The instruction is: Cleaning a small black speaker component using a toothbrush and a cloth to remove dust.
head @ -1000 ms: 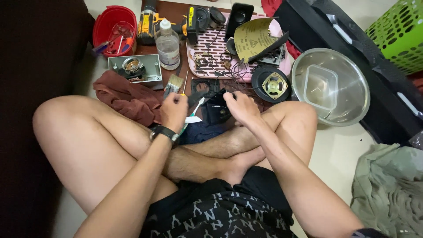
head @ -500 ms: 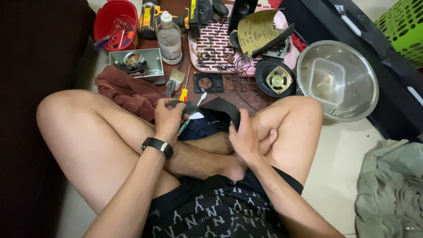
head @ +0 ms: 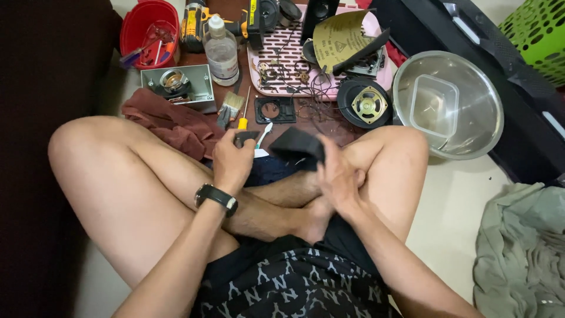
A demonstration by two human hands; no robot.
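1. Above the crossed legs, the right hand (head: 336, 171) grips a black rectangular part (head: 298, 146), fingers curled around it.
2. Just left, the left hand (head: 231, 160) pinches a small dark piece (head: 246, 136) beside a white toothbrush (head: 262, 133).
3. Beyond lie a paintbrush (head: 229, 108) and a round speaker (head: 368, 105).

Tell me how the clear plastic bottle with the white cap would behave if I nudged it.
The clear plastic bottle with the white cap stands upright, tall and narrow, so it may tip. On its round side it would probably roll. It looks light; how full it is is unclear.
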